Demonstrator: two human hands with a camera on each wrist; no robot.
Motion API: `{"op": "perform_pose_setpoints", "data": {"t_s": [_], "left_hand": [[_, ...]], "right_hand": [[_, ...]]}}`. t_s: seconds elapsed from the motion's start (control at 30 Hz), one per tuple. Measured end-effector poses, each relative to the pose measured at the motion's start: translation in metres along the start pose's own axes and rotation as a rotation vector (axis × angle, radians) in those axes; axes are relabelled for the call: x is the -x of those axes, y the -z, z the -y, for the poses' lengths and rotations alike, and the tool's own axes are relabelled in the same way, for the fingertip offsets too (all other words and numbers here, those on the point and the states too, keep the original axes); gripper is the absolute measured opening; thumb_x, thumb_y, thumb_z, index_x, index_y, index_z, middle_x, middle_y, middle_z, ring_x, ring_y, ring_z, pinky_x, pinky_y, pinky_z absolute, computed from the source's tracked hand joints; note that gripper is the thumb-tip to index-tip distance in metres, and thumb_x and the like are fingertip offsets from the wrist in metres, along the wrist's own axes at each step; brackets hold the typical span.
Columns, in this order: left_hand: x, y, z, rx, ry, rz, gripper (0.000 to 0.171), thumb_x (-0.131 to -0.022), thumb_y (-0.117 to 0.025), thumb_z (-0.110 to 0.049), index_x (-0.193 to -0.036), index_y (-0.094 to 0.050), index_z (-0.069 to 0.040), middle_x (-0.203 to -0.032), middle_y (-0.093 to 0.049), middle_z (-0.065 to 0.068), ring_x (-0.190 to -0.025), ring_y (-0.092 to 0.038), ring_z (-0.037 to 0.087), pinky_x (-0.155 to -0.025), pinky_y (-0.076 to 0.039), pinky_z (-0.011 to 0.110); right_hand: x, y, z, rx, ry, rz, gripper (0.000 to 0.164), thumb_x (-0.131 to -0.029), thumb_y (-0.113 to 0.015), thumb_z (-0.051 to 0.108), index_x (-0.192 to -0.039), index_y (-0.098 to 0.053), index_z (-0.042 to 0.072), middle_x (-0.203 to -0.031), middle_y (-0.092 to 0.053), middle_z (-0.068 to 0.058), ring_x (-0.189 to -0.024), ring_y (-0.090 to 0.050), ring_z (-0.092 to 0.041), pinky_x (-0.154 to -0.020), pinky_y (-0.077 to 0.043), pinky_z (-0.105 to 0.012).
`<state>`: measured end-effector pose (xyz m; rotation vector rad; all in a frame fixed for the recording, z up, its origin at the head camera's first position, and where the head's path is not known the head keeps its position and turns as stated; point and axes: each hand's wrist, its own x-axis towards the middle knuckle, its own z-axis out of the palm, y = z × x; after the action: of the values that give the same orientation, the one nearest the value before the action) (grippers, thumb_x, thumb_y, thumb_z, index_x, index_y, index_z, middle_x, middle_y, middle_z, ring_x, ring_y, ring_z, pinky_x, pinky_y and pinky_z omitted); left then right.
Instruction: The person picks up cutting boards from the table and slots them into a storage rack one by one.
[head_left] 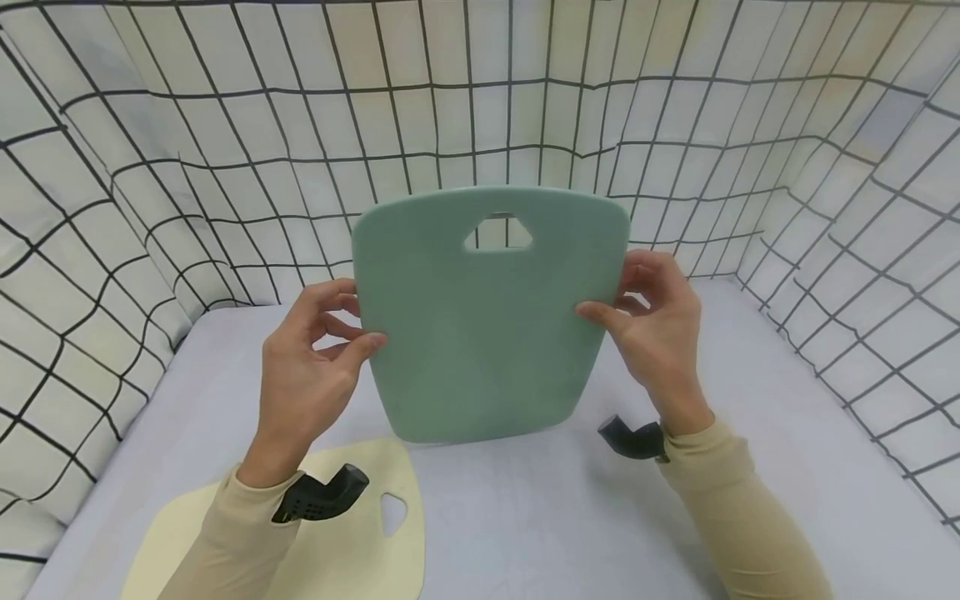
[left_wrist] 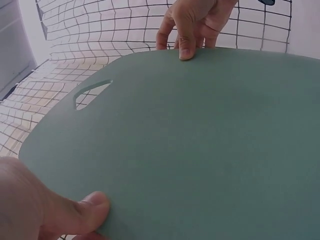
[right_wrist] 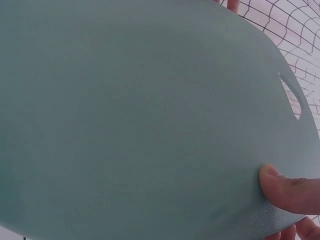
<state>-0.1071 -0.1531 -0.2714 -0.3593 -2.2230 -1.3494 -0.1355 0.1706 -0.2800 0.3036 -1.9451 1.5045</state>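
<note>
- Tan left sleeve (head_left: 240, 537), at 7 o'clock in the head view; tan right sleeve (head_left: 742, 517), at 4 o'clock.
- Black left wrist device (head_left: 318, 498) at the left cuff and black right wrist device (head_left: 633, 439) at the right cuff, both angled inward.
- Pale yellow board (head_left: 337, 550), lying flat at 7 o'clock, partly hidden by the left forearm; its cut-out handle hole sits toward the board's own 3 o'clock.
- Left hand (head_left: 311, 367), at 8 o'clock, pinching the green board's 9 o'clock edge, thumb on the near face.
- Right hand (head_left: 656, 325), at 3 o'clock, pinching the opposite edge, thumb likewise on the near face and fingers behind.
- Green board (head_left: 483, 342), at the centre of the clock between both hands, held up with its handle hole at 12 o'clock; whether its lower edge touches the table, I cannot tell.
- Pale lavender table (head_left: 517, 525), spreading under everything.
- Black wire grid (head_left: 491, 84), from 9 o'clock over 12 to 3, with a pale, blurred backing behind it.
</note>
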Motion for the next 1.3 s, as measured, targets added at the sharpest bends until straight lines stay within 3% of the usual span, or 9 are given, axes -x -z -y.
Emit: {"op": "perform_pose_setpoints", "data": {"t_s": [0.2,0.43,0.7,0.93,1.3], "left_hand": [[-0.001,0.002,0.002,0.016,-0.058,0.029,0.056,-0.08,-0.072,0.008,-0.127,-0.059,-0.019,-0.104,-0.065,-0.005,-0.083,-0.065,0.001,-0.075,-0.056,0.01],[-0.001,0.005,0.005,0.023,-0.101,0.022,0.056,-0.079,-0.073,0.007,-0.128,-0.059,-0.017,-0.103,-0.063,-0.015,-0.083,-0.066,0.0,-0.073,-0.057,0.012],[-0.002,0.01,0.006,0.014,-0.196,0.035,0.058,-0.077,-0.072,0.012,-0.128,-0.058,-0.011,-0.103,-0.063,-0.009,-0.084,-0.065,0.0,-0.074,-0.057,0.011],[-0.007,0.014,0.008,0.052,-0.208,0.051,0.056,-0.076,-0.071,0.015,-0.126,-0.058,-0.007,-0.1,-0.063,-0.016,-0.083,-0.066,0.002,-0.073,-0.057,0.013],[-0.007,0.019,0.009,0.031,-0.198,0.052,0.056,-0.077,-0.069,0.015,-0.127,-0.057,-0.009,-0.098,-0.063,-0.009,-0.085,-0.066,0.001,-0.076,-0.056,0.011]], "right_hand": [[-0.001,0.001,0.0,0.012,-0.003,-0.008,0.053,-0.069,-0.084,-0.002,-0.115,-0.059,0.003,-0.099,-0.061,0.005,-0.085,-0.061,-0.018,-0.079,-0.059,-0.021],[0.0,0.0,0.0,-0.01,-0.018,-0.003,0.053,-0.068,-0.084,-0.004,-0.114,-0.059,0.004,-0.099,-0.062,0.003,-0.085,-0.061,-0.019,-0.079,-0.06,-0.024],[0.001,-0.003,0.002,-0.018,-0.028,0.002,0.053,-0.068,-0.084,-0.005,-0.114,-0.059,0.003,-0.097,-0.061,0.003,-0.085,-0.061,-0.019,-0.079,-0.06,-0.023],[0.003,-0.006,0.003,-0.025,-0.039,0.007,0.054,-0.067,-0.084,-0.006,-0.114,-0.059,0.004,-0.097,-0.061,0.004,-0.085,-0.061,-0.019,-0.079,-0.06,-0.024],[0.006,-0.013,0.001,-0.026,-0.045,0.016,0.053,-0.068,-0.084,-0.004,-0.114,-0.06,0.005,-0.099,-0.061,0.005,-0.084,-0.061,-0.019,-0.082,-0.06,-0.025]]}}
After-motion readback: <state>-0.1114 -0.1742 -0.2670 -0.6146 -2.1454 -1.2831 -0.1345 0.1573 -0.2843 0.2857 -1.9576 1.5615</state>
